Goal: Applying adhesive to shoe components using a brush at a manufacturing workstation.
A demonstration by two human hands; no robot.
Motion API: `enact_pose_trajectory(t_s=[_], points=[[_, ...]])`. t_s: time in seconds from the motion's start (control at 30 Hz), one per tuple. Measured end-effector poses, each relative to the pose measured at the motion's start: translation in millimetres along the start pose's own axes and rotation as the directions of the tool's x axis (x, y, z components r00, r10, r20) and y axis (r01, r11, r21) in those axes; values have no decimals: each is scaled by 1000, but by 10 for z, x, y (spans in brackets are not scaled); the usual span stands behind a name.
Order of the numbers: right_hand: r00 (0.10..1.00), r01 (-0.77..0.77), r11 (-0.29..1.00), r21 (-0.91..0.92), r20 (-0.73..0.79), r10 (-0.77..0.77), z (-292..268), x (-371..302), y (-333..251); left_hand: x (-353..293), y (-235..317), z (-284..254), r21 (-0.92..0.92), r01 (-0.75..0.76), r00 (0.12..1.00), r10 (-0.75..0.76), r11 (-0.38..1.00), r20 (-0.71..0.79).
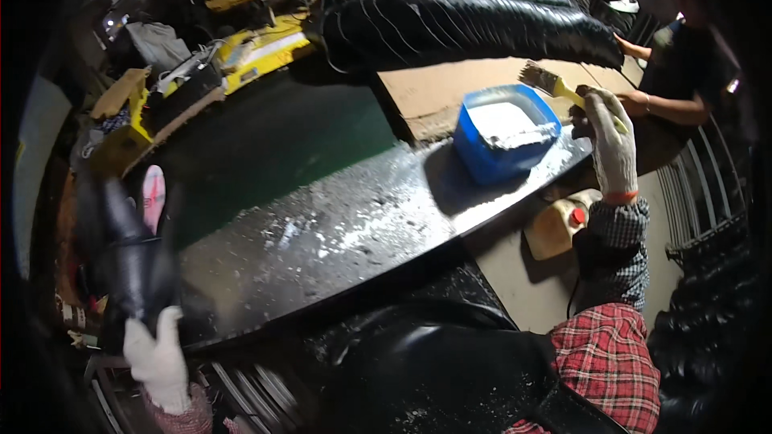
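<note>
In my gloved right hand (613,141) is a paintbrush (569,94), held by its pale yellow handle, bristles pointing left. The brush is in the air just right of a blue plastic tub (494,149). White paste or liquid lies inside that tub and coats its front rim. My left hand (157,354), in a white glove, grips the near end of a glossy black piece (138,273) at the table's left end. Motion blurs this piece, so its exact kind cannot be made out. Beside its far part shows a pink, sole-shaped piece (153,197).
White smears mark the dark table (322,241). A long row of shiny black pieces (466,28) lies across the far side, near cardboard (426,100). Another person (683,64) has hands by its right end. Below the table edge stands a cream jug (551,229) with a red cap.
</note>
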State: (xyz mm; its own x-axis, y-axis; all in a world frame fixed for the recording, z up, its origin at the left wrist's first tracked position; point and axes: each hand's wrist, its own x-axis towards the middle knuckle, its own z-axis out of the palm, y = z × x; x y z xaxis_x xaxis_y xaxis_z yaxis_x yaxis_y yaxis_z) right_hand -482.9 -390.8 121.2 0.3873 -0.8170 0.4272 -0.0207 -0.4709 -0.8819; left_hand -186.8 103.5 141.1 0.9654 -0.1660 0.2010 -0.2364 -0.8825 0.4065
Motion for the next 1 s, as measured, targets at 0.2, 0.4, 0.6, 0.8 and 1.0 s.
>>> enact_pose_trajectory(t_s=[0.2, 0.4, 0.6, 0.8, 1.0], points=[[995, -52, 947, -317, 60, 75, 79, 229, 101, -87, 664, 791, -250, -649, 614, 689, 718, 386], [988, 99, 935, -341, 146, -51, 23, 271, 267, 183, 803, 799, 14, -662, 715, 625, 750, 314], [947, 320, 863, -390, 130, -292, -15, -173, 122, 230, 405, 952, -307, -417, 839, 492, 856, 232], [997, 61, 971, 231, 22, -68, 589, -656, -120, -1092, 177, 1254, -624, 96, 977, 47, 776, 208], [703, 395, 832, 389, 455, -546, 2248, -674, -401, -657, 28, 1666, -875, 480, 877, 23, -55, 480]])
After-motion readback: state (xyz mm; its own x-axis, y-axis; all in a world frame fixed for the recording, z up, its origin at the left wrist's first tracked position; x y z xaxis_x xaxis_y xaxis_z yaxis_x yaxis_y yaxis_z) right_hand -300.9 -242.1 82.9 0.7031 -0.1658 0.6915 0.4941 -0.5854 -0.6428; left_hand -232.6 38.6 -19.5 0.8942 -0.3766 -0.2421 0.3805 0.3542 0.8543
